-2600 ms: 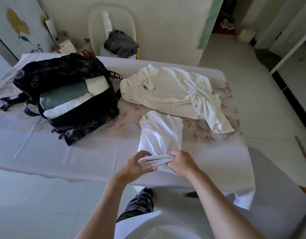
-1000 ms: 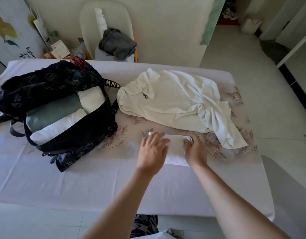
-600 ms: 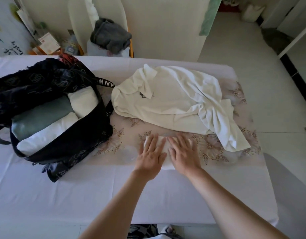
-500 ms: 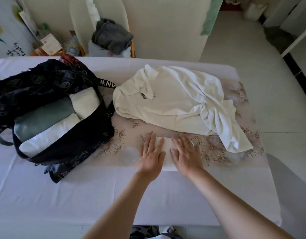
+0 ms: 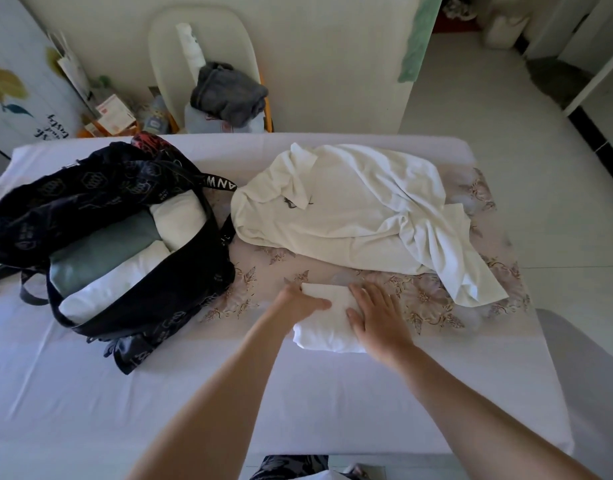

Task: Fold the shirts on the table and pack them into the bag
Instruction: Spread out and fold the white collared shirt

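Fingers [image 5: 372, 297] flat, right hand [image 5: 376, 318] presses one folded shirt [image 5: 327, 329] — left hand [image 5: 298, 303] pinches it — one bag [image 5: 125, 188] nearby.

Black patterned bag [image 5: 101, 188], cream shirt [image 5: 350, 216]

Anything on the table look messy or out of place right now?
Only the cream shirt, crumpled and unfolded behind the folded white shirt, one end trailing toward the table's right side. Nothing spilled or damaged; the bag sits open.

Cream wall [image 5: 332, 64] out past the left hand [image 5: 298, 303], white chair [image 5: 166, 39] against it with a grey cloth [image 5: 229, 95] dumped on the seat. Pale tiled floor [image 5: 488, 109] beyond the right hand [image 5: 377, 317], daylight on it.
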`<action>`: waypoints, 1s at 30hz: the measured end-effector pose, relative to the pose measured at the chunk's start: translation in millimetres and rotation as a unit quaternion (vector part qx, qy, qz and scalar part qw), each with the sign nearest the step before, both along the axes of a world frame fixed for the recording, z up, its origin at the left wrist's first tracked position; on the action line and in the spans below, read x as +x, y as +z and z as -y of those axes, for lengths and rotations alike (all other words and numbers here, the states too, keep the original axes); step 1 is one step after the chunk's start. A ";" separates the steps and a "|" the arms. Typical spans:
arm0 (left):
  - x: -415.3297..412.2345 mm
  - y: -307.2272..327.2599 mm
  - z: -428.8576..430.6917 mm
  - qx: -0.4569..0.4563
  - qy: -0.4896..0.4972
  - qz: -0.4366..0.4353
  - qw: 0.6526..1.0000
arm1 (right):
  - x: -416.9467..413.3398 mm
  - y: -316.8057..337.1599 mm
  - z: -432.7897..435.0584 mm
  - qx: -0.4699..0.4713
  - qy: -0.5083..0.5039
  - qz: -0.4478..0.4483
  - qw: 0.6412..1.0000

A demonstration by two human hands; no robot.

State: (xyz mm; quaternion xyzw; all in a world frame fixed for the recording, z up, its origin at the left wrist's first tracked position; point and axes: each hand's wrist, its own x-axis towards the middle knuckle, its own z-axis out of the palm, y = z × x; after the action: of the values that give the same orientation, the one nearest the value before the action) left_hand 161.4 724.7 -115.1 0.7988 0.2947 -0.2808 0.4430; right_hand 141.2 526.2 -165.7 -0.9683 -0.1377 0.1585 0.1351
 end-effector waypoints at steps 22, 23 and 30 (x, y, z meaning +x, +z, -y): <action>-87.9 4.8 -14.5 0.208 -0.378 0.279 0.858 | -32.5 32.9 7.9 -0.067 0.196 0.088 0.974; -90.1 2.3 -11.4 0.220 -0.367 0.306 0.850 | -40.9 29.5 12.4 -0.050 0.186 0.076 0.978; -72.5 -19.2 18.7 0.255 -0.372 0.362 0.816 | -29.4 32.4 11.3 0.016 0.150 0.093 0.984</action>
State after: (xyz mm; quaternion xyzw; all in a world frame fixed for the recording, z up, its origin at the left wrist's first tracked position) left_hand 88.8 706.0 -134.3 0.9760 -0.1449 -0.0293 0.1598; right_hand 111.8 514.9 -133.4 -0.9449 -0.2959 0.0843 0.1115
